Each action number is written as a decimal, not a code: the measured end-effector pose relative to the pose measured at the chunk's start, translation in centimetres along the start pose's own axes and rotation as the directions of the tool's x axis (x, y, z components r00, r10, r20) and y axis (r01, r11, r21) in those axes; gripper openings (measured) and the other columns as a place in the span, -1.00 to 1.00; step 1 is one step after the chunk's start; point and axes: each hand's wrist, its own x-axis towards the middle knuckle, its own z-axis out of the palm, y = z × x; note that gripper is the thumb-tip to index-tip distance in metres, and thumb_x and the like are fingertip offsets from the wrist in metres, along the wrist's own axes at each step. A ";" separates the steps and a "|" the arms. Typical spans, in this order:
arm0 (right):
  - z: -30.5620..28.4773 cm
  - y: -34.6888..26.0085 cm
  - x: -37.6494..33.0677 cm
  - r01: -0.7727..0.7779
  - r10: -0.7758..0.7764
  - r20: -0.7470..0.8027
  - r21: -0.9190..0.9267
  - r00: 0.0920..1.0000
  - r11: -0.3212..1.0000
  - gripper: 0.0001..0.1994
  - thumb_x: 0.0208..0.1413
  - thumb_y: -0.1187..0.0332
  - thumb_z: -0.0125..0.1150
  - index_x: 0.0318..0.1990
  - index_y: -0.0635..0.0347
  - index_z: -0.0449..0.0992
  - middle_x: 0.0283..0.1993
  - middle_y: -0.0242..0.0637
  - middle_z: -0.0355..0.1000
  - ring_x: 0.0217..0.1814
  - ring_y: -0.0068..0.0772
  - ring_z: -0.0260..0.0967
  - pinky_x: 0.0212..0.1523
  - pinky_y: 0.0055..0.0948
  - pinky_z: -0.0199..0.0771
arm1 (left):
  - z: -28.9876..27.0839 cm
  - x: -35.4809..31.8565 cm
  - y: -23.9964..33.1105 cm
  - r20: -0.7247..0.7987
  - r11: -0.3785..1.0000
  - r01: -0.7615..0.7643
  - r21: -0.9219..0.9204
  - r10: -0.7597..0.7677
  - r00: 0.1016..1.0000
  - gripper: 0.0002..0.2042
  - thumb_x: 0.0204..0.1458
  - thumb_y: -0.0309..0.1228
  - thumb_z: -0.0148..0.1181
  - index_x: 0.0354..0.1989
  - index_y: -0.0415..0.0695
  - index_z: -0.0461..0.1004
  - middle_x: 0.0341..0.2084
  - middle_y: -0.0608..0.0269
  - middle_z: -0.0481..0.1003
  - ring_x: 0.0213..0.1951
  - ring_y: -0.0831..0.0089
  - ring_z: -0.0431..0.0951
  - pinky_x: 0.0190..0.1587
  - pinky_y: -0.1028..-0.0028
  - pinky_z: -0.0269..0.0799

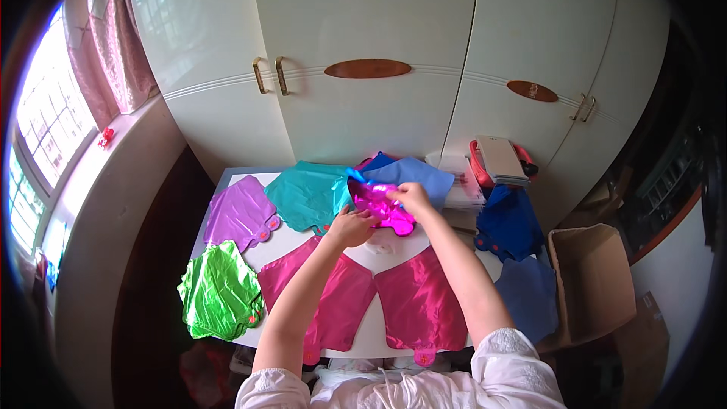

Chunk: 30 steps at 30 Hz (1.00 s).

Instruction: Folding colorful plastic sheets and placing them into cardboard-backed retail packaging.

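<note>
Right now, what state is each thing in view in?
Magenta foil balloon: crumpled, held over the table by both hands.
Left hand: gripping the balloon.
Right hand: gripping the balloon.
Green foil balloon: deflated, at the table's left edge.
Purple foil balloon: flat on the table.
Teal foil balloon: flat.
Cardboard box: open.
Wardrobe doors: shut.

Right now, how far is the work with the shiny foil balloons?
Done, it seems: flat foil balloons lie sorted on the white table, among them purple, green and teal. In hand: the left hand and right hand hold a crumpled magenta foil balloon. What remains cannot be seen.
</note>
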 end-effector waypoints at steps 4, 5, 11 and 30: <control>-6.7 4.8 5.9 -0.194 0.333 -0.102 0.640 0.937 0.743 -0.84 0.06 0.33 0.29 -0.39 0.24 0.52 -0.33 -0.20 0.49 -0.37 -0.35 0.46 -0.36 -0.29 0.51 | -0.2 1.5 1.6 0.052 0.997 -0.034 0.072 0.030 0.998 -0.60 0.13 -0.14 -0.05 0.19 0.30 0.31 0.19 0.10 0.28 0.25 0.20 0.24 0.29 -0.11 -0.06; -8.3 4.3 6.7 -0.183 0.387 -0.155 0.687 0.909 0.703 -0.85 0.06 0.35 0.30 -0.39 0.24 0.51 -0.30 -0.21 0.49 -0.34 -0.32 0.45 -0.31 -0.27 0.53 | -0.3 1.4 1.5 0.076 0.996 -0.026 0.080 0.020 0.997 -0.59 0.14 -0.13 -0.06 0.20 0.33 0.30 0.19 0.10 0.28 0.25 0.21 0.24 0.29 -0.13 -0.07; -14.0 -4.9 6.6 0.276 -0.070 -0.760 0.147 0.646 0.950 -0.77 0.04 0.31 0.23 -0.50 0.30 0.46 -0.58 -0.35 0.38 -0.52 -0.53 0.21 -0.48 -0.33 0.24 | -0.4 -0.1 0.5 0.081 0.995 0.025 0.101 -0.033 0.996 -0.59 0.14 -0.06 -0.08 0.19 0.34 0.31 0.19 0.09 0.29 0.26 0.23 0.24 0.29 -0.17 -0.11; 9.0 -15.1 2.5 0.869 -0.935 0.128 -0.429 0.330 0.247 -0.78 0.00 0.48 0.01 -0.15 0.08 0.39 -0.38 -0.26 0.40 -0.30 -0.20 0.42 -0.29 -0.27 0.48 | -1.3 -8.0 -3.8 -0.289 0.962 0.263 -0.077 -0.274 0.917 -0.58 0.03 -0.08 0.10 0.06 0.09 0.44 0.09 0.21 0.40 0.21 0.25 0.29 0.28 -0.09 -0.03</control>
